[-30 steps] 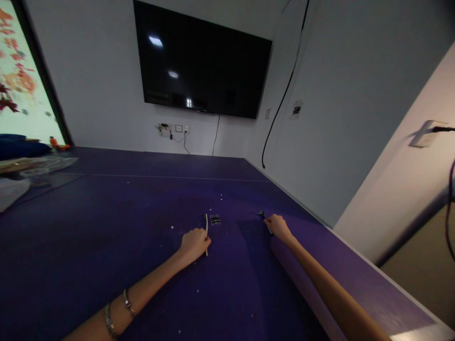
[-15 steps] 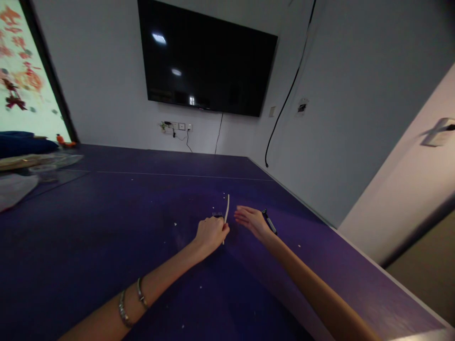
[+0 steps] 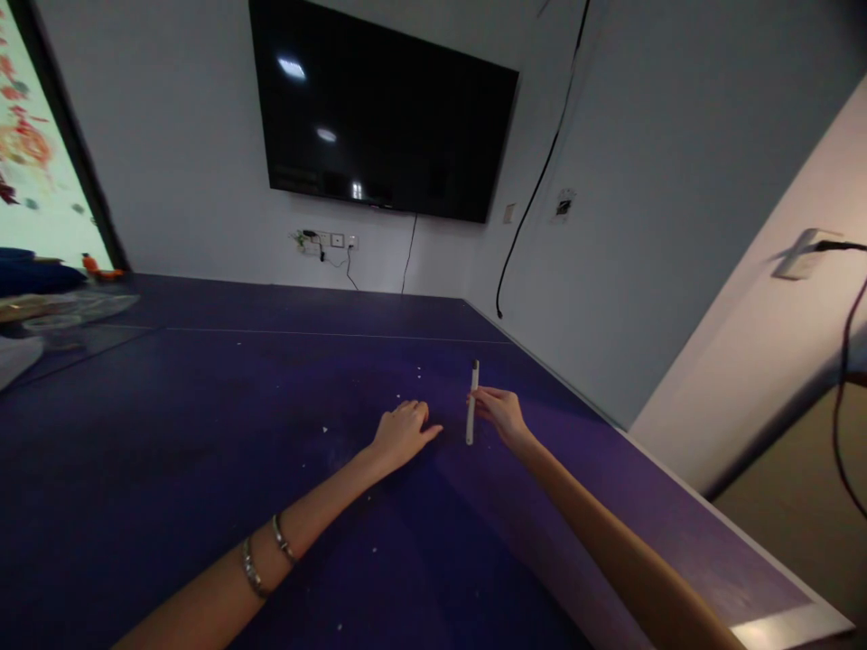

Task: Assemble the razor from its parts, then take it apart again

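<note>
My right hand (image 3: 499, 413) pinches a slim white stick with a dark tip (image 3: 470, 417) between thumb and fingers. The stick is nearly upright, dark end at the top; its exact kind is hard to make out. To its left, my left hand (image 3: 405, 433) rests palm down at the purple tabletop (image 3: 271, 506), thumb stretched out and apart from the fingers. No object shows in it, though the space under the palm is hidden. Small white scraps (image 3: 325, 430) lie scattered around the left hand. Two bracelets (image 3: 252, 569) circle my left forearm.
Plastic wrappings and a clear container (image 3: 58, 329) sit at the far left of the table. A black cable (image 3: 535, 194) hangs down the wall at the right. A large television (image 3: 393, 108) is mounted above wall sockets (image 3: 337, 240).
The white stick has passed from my left hand to my right. My left thumb has spread. The dark bristled piece by my left hand and the dark tool by my right no longer show.
</note>
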`<state>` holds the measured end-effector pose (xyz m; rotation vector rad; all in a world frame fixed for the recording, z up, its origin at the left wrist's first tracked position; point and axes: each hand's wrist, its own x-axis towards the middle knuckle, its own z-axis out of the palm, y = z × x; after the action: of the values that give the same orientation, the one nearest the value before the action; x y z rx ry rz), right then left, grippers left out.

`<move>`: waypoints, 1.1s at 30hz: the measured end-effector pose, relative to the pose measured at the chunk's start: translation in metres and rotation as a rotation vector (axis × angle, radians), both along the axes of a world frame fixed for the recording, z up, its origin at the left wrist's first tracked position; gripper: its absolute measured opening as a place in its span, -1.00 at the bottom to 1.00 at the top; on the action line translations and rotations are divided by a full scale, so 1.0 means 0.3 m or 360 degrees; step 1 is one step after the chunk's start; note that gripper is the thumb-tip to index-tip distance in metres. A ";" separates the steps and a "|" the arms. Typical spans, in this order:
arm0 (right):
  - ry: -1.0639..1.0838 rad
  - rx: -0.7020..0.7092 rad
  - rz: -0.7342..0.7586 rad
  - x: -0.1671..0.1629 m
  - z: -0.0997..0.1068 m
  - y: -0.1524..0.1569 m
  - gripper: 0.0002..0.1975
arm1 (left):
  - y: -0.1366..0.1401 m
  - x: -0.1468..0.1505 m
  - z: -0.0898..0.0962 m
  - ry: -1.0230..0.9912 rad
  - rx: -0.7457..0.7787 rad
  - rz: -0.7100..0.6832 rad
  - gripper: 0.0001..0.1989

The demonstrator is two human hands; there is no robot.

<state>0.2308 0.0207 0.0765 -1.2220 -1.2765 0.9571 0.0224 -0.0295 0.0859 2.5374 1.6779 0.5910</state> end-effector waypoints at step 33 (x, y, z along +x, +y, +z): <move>-0.1727 -0.0041 -0.0318 0.399 -0.148 0.085 -0.74 | 0.250 -0.189 -0.175 -0.0262 -0.0136 -0.0133 -0.55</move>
<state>0.3505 0.0462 0.0321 -1.9487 -1.8866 0.0935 -0.0342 0.0455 0.0334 2.4134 1.5025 0.6851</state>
